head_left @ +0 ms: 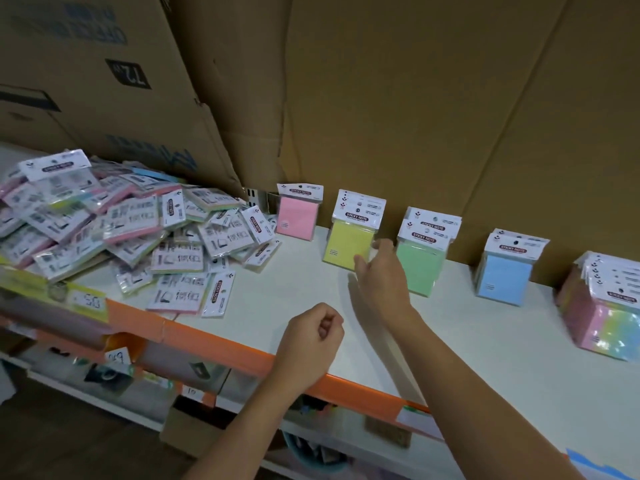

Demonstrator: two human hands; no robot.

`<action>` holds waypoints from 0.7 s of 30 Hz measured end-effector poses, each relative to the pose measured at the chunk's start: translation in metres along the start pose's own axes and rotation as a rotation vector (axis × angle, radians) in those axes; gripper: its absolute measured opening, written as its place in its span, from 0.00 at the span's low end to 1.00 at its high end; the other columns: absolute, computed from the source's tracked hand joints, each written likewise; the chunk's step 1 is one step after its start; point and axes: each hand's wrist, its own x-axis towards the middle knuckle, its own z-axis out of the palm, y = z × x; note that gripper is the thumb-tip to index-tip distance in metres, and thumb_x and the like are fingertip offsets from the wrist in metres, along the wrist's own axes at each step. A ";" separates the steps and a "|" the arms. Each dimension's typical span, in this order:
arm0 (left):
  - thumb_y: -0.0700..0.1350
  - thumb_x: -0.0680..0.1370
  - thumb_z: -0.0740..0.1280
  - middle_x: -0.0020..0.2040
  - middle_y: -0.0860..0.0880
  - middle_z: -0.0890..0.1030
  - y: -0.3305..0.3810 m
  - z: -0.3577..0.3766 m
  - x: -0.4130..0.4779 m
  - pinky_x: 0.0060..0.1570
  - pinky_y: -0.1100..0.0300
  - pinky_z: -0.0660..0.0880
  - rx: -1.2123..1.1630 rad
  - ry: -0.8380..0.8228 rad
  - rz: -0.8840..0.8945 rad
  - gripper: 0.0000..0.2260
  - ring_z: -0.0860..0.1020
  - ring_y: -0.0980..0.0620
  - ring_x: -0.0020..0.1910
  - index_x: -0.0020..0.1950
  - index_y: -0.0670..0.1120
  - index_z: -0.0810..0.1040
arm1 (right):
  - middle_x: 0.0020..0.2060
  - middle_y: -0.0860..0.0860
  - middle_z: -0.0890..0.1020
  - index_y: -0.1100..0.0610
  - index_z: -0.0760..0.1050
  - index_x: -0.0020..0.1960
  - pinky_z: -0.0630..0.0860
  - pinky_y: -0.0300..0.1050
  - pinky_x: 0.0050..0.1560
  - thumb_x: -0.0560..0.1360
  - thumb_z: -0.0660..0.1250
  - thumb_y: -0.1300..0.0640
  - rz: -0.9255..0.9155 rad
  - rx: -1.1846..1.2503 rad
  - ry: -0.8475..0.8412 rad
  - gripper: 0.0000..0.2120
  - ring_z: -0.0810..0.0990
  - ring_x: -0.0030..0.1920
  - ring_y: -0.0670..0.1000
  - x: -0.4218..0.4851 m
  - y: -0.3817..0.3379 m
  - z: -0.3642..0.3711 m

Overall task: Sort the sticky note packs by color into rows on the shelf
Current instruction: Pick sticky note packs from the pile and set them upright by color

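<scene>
Location inspected: white shelf [304, 289] with orange front edge, backed by cardboard sheets [415, 98].

Left end of shelf: loose heap of sticky note packs [131, 223], mixed colours, mostly lying flat and overlapping.

Along the back, standing upright against the cardboard, left to right and set apart from one another:
- pink pack [297, 216], single, just beside the heap;
- yellow pack [348, 239], with at least one more header card showing behind;
- green packs [419, 265], at least two, one in front of the other;
- blue packs [504, 277], more than one;
- multicolour stack [602, 310], several deep, at the far right, partly cut off by the frame edge.

Right hand [379, 275]: reached forward to the yellow pack. Fingers apart and loosely straight, thumb at the pack's lower right corner, fingertips [385, 244] at its right edge. Not curled round the pack. Contact blurred; firm touch not confirmed.

Left hand [317, 336]: held over the front of the shelf, near the orange edge. Fingers curled tight into the palm, together, nothing held.

Yellow price tag [88, 301] fixed to the shelf front below the heap, figures illegible.
</scene>
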 end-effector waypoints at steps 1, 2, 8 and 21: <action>0.45 0.79 0.64 0.39 0.56 0.81 0.003 -0.002 -0.001 0.39 0.65 0.77 -0.037 -0.010 -0.022 0.08 0.79 0.57 0.39 0.42 0.54 0.78 | 0.47 0.56 0.82 0.58 0.69 0.63 0.73 0.49 0.46 0.81 0.63 0.54 -0.029 0.016 -0.037 0.14 0.81 0.48 0.57 -0.009 0.005 -0.005; 0.44 0.80 0.65 0.38 0.55 0.81 0.006 -0.004 -0.003 0.39 0.64 0.78 -0.087 -0.010 -0.046 0.08 0.80 0.56 0.39 0.42 0.53 0.79 | 0.42 0.53 0.82 0.57 0.71 0.61 0.74 0.48 0.45 0.81 0.63 0.53 -0.037 0.047 -0.082 0.11 0.81 0.44 0.55 -0.019 0.011 -0.009; 0.39 0.81 0.64 0.35 0.47 0.82 0.015 -0.036 -0.035 0.33 0.64 0.75 -0.300 0.113 -0.135 0.09 0.79 0.54 0.32 0.42 0.44 0.81 | 0.30 0.48 0.82 0.53 0.76 0.45 0.73 0.34 0.30 0.80 0.64 0.58 0.051 0.454 -0.283 0.06 0.78 0.29 0.42 -0.074 0.035 -0.033; 0.41 0.80 0.65 0.34 0.43 0.81 -0.021 -0.126 -0.083 0.35 0.63 0.75 -0.154 0.383 -0.155 0.12 0.79 0.50 0.34 0.38 0.49 0.81 | 0.29 0.55 0.76 0.57 0.75 0.41 0.69 0.43 0.30 0.81 0.63 0.60 0.143 0.835 -0.528 0.10 0.70 0.29 0.53 -0.113 -0.022 0.025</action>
